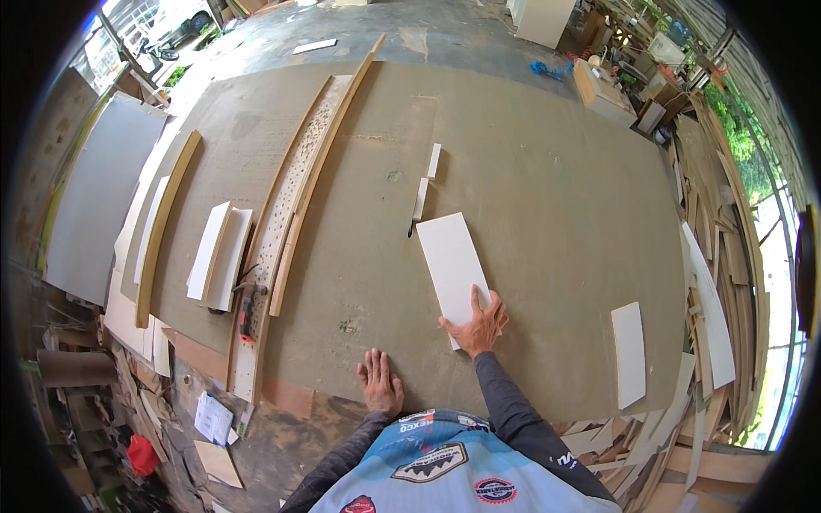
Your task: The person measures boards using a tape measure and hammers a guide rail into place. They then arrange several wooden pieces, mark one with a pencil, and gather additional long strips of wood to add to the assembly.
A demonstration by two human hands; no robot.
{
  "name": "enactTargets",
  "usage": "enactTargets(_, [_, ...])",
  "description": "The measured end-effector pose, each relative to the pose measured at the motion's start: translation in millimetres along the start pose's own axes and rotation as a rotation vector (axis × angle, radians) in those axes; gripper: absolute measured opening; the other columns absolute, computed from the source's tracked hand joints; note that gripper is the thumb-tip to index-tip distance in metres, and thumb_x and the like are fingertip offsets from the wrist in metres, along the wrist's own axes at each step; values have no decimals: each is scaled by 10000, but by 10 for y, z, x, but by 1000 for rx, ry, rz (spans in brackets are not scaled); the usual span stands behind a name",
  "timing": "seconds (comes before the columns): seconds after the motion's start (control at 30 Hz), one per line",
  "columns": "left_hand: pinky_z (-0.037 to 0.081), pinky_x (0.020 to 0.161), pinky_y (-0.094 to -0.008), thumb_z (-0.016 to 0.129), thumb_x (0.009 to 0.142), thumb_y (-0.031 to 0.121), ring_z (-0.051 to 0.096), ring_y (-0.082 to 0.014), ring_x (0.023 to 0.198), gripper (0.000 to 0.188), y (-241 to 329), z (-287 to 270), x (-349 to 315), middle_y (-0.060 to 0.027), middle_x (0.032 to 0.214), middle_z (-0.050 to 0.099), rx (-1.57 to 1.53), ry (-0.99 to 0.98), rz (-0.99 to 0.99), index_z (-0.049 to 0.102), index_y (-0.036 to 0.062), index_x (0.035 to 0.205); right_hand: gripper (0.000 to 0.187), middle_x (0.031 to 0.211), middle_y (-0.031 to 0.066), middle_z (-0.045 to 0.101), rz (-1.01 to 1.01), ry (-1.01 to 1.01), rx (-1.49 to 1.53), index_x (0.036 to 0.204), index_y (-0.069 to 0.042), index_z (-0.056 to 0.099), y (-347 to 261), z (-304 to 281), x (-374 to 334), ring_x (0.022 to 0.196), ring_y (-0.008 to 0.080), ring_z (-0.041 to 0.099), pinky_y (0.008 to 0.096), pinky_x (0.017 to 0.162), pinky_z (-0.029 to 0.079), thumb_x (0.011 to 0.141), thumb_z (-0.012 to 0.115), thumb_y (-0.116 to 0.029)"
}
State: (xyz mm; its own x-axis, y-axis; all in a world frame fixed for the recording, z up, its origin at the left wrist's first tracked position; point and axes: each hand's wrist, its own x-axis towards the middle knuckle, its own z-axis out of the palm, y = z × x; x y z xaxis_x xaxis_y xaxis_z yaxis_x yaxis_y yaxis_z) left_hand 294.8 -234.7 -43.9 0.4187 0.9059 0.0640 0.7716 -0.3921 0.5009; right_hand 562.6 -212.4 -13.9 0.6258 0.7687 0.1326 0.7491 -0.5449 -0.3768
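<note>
My right hand (477,326) grips the near end of a white rectangular board (449,256), its index finger laid along the top face and other fingers curled at the right edge. A small white end of another piece (455,344) peeks out below that hand. Palm down, my left hand (380,384) rests at the table's near edge with fingers stretched out, holding nothing. Beyond the board's far end lie two narrow white strips, the nearer one (421,198) and the farther one (434,161), nearly end to end. A small dark object (410,229) shows beside the nearer strip.
On the big brown worktable (564,222), a long speckled plank with wooden rails (295,162) runs along the left, with a red-and-black-handled hammer (248,312) on it. White boards (221,256) lie left of it; another (629,355) lies right. Scrap wood (731,274) piles up beyond the right edge.
</note>
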Motion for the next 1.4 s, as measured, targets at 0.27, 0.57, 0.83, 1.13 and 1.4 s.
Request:
enactTargets(0.27, [79,1239,-523,528,828,111,200,-356,1524,690,12,-27,15,-191,1609,307,-30,3,-7,392,-8,1494,1008,1332,185,377,151,33,-66,1449,-189,504,-155,126,613,1218,382,378,571,964,328,600,820,-631])
enactTargets(0.57, [93,1240,-505,545,851,135,225,-318,1523,651,-92,-75,102,-165,1600,340,-121,-21,-3,424,12,1479,1009,1458,254,324,530,122,-101,1480,-198,460,157,143,1275,1322,412,319,626,1050,288,641,804,-641])
enactTargets(0.83, [79,1236,-526,539,864,172,225,-309,1524,630,8,-110,218,-159,1595,355,-49,-38,-58,445,15,1468,448,1282,158,591,-39,221,86,1201,-54,640,289,295,2179,1260,328,502,509,1024,401,830,720,-293])
enactTargets(1.13, [72,1234,-540,515,856,182,229,-325,1523,650,33,-100,211,-175,1594,354,18,-94,-91,434,0,1475,385,955,129,697,-315,-282,180,1052,-62,704,-536,639,3607,919,342,662,436,858,525,764,767,-310])
enactTargets(1.4, [73,1229,-562,516,829,219,230,-321,1525,678,84,-45,200,-170,1595,355,66,-131,-146,449,13,1471,295,1041,90,677,-587,-144,148,1039,-110,713,-410,634,4238,1066,306,620,445,883,506,752,709,-176])
